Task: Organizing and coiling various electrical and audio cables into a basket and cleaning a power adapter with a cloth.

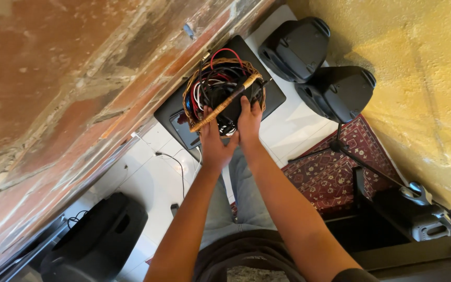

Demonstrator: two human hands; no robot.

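White tile floor, cluttered.
Black speakers, flat black case, patterned red rug, loose cable lay on it.

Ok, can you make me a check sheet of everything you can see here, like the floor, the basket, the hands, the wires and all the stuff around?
Surface: white tiled floor, partly covered by a red patterned rug.
Job's things: round wicker basket with a handle, stuffed with cables, held up above a flat black case.
Clutter: small dark object on the tiles near the legs; cannot tell what it is.
Grippers: left hand and right hand both grip the basket's near side.
Cables: red, white and black cables tangled in the basket; a thin cable lies on the tiles.
Surroundings: three black loudspeakers, a tripod stand, a peeling reddish wall, a yellow wall.
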